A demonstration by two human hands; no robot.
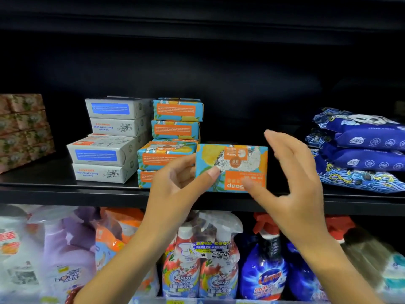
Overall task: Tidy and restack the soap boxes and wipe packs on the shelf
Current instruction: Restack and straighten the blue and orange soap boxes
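My left hand (175,183) grips an orange-and-blue soap box (241,163) by its left end, thumb across the front, holding it upside down just above the shelf edge (87,194). To its right my right hand (293,174) is spread with fingers straight, thumb near the box's lower right corner, holding nothing. Left of the held box stand stacks of matching orange-and-blue soap boxes (175,119) and white-and-blue soap boxes (109,137). Blue wipe packs (361,150) lie piled at the shelf's right.
Floral brown boxes (24,128) are stacked at the far left of the shelf. Bare black shelf lies behind the held box. On the shelf below stand spray bottles (201,260) and detergent pouches (65,249). Another shelf board hangs overhead.
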